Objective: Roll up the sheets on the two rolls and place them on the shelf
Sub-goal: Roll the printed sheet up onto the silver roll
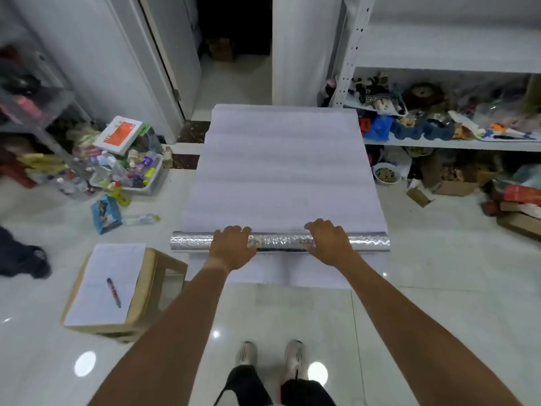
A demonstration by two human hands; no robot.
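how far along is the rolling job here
Early. Done: only a thin start of the silver roll is wound. In hand: the left hand and right hand press on that roll at the near end of the white sheet, most of which lies flat on the floor toward the doorway. Left: roll up the rest, do the second roll, which I cannot see, and put both on the shelf.

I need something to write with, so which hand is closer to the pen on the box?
Left. The left hand rests on the silver roll, up and right of the pen; the right hand lies farther right.
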